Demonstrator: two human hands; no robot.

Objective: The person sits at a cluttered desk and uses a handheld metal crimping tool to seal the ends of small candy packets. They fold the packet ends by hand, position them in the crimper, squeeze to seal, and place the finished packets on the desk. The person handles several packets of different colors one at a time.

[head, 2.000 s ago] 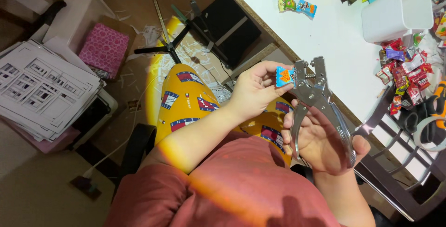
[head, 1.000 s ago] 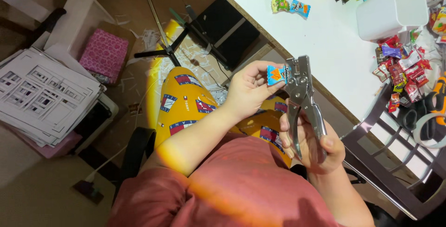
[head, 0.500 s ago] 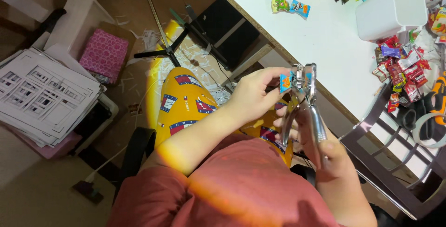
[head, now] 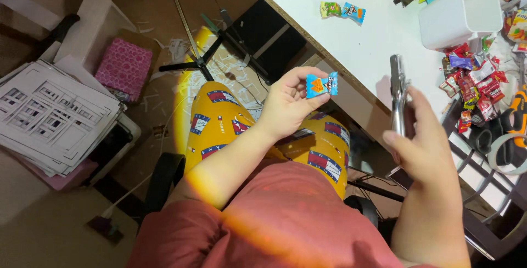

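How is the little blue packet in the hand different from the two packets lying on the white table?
The blue packet is pinched in the left hand, up off the table; the two packets lie flat on the white table, untouched. It is one alone; they are a pair, one green, one blue. All are small snack-style packets.

The left hand (head: pixel 285 103) is raised over the lap, forearm running down toward the chest, wrist bent slightly — thumb and forefinger pinched shut on a small blue packet (head: pixel 321 85). The right hand (head: pixel 425 150) sits higher on the right, fingers wrapped round a metal punch tool (head: pixel 399 95) — held upright, probably squeezed closed, though the grip hides it.
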